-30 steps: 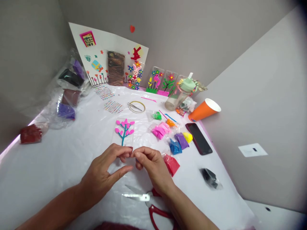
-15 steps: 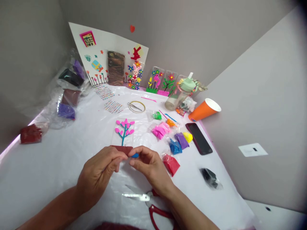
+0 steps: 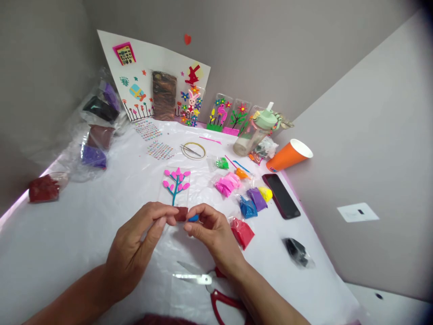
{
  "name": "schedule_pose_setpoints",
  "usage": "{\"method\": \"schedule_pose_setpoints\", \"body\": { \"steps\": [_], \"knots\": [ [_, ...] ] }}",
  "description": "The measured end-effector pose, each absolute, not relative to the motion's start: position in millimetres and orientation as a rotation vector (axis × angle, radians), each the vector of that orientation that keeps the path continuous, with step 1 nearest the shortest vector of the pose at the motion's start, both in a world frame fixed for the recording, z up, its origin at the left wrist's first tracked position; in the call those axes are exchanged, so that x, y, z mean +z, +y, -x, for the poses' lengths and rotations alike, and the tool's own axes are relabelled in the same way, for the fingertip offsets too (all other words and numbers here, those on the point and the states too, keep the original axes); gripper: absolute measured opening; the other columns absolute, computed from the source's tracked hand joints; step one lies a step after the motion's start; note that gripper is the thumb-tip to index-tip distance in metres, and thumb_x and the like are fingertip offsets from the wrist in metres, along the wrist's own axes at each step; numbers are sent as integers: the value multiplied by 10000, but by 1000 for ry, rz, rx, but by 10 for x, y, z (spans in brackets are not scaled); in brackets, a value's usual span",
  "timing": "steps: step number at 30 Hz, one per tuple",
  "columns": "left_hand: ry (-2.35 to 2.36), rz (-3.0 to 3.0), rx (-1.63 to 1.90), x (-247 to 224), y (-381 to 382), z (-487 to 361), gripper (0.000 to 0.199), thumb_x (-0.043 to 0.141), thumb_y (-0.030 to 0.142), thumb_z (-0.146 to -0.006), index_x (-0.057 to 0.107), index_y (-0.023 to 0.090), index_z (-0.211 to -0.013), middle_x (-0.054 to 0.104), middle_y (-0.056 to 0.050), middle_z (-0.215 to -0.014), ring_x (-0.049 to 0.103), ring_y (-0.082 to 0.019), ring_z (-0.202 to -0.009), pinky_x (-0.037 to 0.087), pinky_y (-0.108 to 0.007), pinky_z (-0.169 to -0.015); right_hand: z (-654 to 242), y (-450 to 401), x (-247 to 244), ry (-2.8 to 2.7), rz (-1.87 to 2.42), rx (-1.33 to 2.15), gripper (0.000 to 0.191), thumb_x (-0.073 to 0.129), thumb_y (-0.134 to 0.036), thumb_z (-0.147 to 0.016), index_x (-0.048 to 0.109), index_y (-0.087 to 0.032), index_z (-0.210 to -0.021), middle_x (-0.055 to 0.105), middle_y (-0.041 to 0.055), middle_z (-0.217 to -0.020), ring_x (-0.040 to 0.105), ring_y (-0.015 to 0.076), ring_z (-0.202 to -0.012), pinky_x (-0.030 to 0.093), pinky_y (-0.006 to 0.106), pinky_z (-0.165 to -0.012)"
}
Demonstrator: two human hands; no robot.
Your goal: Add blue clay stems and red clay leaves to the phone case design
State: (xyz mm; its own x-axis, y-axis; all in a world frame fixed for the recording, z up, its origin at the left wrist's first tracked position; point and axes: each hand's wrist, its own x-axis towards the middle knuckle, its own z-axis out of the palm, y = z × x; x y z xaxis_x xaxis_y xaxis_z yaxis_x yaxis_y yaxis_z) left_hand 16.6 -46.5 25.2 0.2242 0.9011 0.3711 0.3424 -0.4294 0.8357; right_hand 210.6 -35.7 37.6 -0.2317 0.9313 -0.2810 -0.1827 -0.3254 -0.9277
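Observation:
My right hand (image 3: 214, 232) pinches a small lump of blue clay (image 3: 193, 218) between thumb and fingertips. To its left, my left hand (image 3: 135, 241) has its thumb against its fingers; anything between them is hidden. Both hands hover at the lower end of a clear phone case (image 3: 185, 199). Pink clay buds on a teal stem (image 3: 175, 189) decorate that case, and a ridged brown clay pot (image 3: 181, 214) shows between my hands, partly covered by the fingers. Below my hands lie scissors (image 3: 196, 279) with red handles, blades apart.
Bagged clay, such as pink (image 3: 227, 184), blue (image 3: 248, 207) and red (image 3: 242, 232), lies to the right beside a phone (image 3: 281, 196). Farther back stand an orange cup (image 3: 287, 155), a bottle (image 3: 252, 135) and decorated cases (image 3: 219, 113). Gem sheets (image 3: 160, 150) and tweezers (image 3: 191, 150) lie behind.
My left fingertips have moved left, away from the right hand, uncovering part of the brown pot. My right hand has shifted slightly right, still with the blue clay.

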Motion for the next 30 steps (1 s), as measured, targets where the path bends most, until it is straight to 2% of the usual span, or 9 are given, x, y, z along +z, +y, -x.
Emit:
{"method": "schedule_pose_setpoints", "body": {
  "steps": [3,6,10,13,16,19,24,26,30],
  "knots": [
    [1175,-1852,1229,290,-455,-210,271,405,191,-1049,593,337,-1179,655,63,-948,647,-82,-902,498,-147,-862,-2103,-350,352,-1008,1133,1703,245,850,-378,-791,720,-185,-870,667,-29,-700,554,78,-600,447,201,-621],
    [1216,-1811,1285,306,-450,-226,240,432,214,-1046,609,337,-1152,653,67,-917,646,-86,-880,501,-147,-846,-2097,-354,327,-983,1022,1765,315,697,-469,-923,729,-161,-985,737,32,-804,613,95,-593,518,234,-625],
    [1259,-1758,1303,292,-453,-226,216,454,225,-1043,614,335,-1140,659,67,-925,646,-90,-890,499,-153,-846,-2080,-378,333,-935,948,1858,329,652,-491,-956,673,-173,-1040,772,66,-898,688,130,-659,566,278,-677],
    [1251,-1753,1287,282,-460,-232,194,472,242,-1040,620,334,-1124,665,70,-947,651,-85,-887,499,-151,-836,-2083,-390,365,-1005,969,1885,306,664,-484,-948,652,-179,-921,739,30,-740,653,126,-601,520,251,-622],
    [1239,-1752,1261,286,-467,-239,194,481,233,-1036,626,336,-1114,665,73,-956,653,-82,-893,495,-153,-843,-2109,-377,386,-1127,1086,1758,343,676,-466,-938,676,-164,-775,599,-29,-565,499,83,-516,404,214,-563],
    [1232,-1743,1264,287,-467,-242,192,483,234,-1034,630,335,-1107,664,71,-937,652,-86,-884,496,-162,-842,-2131,-350,382,-1157,1179,1591,331,655,-445,-951,738,-168,-789,531,-44,-588,441,80,-567,365,216,-593],
    [1230,-1776,1229,238,-441,-252,136,550,255,-1010,646,312,-1087,688,48,-998,672,-105,-934,512,-184,-857,-2116,-340,354,-1068,1115,1656,226,791,-355,-837,750,-204,-1001,680,-11,-807,579,112,-709,460,243,-723],
    [1203,-1814,1218,215,-429,-255,116,602,256,-980,655,306,-1070,689,41,-1002,678,-117,-932,527,-196,-846,-2110,-351,346,-999,1084,1734,253,800,-396,-828,717,-200,-965,691,-11,-764,599,118,-644,474,253,-672],
    [1176,-1844,1211,194,-422,-253,141,604,251,-974,666,305,-1088,695,25,-1005,685,-146,-936,552,-239,-851,-2123,-361,345,-1080,1138,1685,388,645,-513,-945,714,-167,-783,555,-39,-553,460,85,-507,380,227,-559]
  ]
}}
